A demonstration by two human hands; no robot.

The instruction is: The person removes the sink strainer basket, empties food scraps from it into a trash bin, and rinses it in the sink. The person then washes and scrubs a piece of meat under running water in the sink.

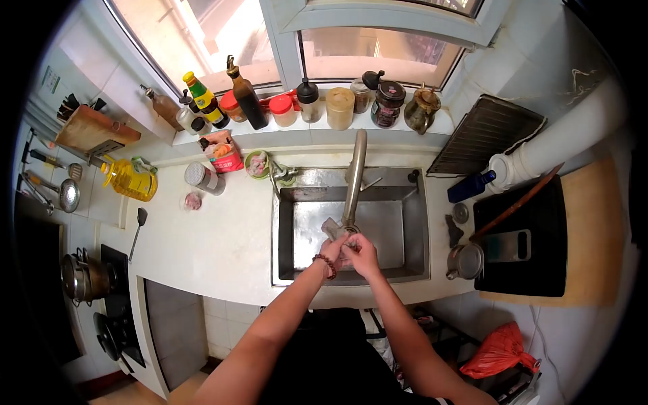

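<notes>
Both of my hands are together over the steel sink (277,233), just below the mouth of the tap (356,172). My left hand (331,250), with a beaded bracelet at the wrist, has its fingers closed on a limp greyish cloth-like piece (330,227). Part of that piece sticks out past the fingertips toward the tap. Against it, my right hand (361,252) is pinched, its fingertips meeting those of the left. What lies between the fingers is mostly hidden, and the exact kind of the piece is too small to make out.
Left of the sink are a green bowl (257,164) with pale food, a red packet (221,152), a jar (203,179) and an oil jug (131,180). Bottles and jars line the windowsill (270,140). To the right are a metal mug (466,260) and a black board (533,270).
</notes>
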